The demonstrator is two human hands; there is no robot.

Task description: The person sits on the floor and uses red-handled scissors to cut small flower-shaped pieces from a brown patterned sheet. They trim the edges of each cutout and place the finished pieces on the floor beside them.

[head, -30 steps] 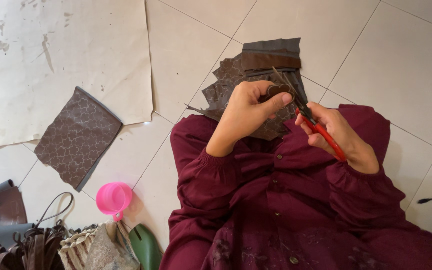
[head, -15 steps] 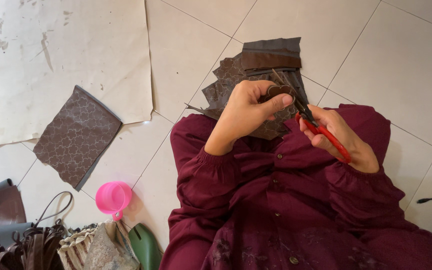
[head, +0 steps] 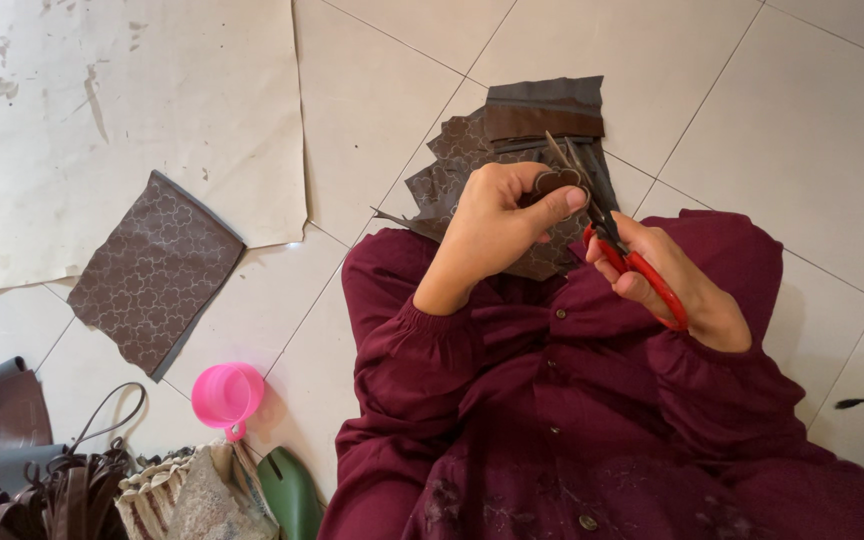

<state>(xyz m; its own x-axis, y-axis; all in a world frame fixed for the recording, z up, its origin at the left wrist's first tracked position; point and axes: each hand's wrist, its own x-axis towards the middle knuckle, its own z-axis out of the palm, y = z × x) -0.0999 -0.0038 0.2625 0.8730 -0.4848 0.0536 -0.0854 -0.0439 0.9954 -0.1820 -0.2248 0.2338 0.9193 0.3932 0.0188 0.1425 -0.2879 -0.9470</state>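
Over pale floor tiles point(head: 392, 90), left hand point(head: 497, 215) pinches a brown piece point(head: 556, 181); right hand point(head: 667, 280) grips red-handled scissors point(head: 632, 262).

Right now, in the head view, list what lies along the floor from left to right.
Grey folded piece → patterned brown sheet → pink cup → left hand → red scissors → right hand

A patterned brown fabric piece point(head: 155, 272) lies on the tiled floor point(head: 802, 120) beside pale paper sheets point(head: 102, 110). A pink funnel point(head: 226, 396) sits near dark straps point(head: 62, 490).
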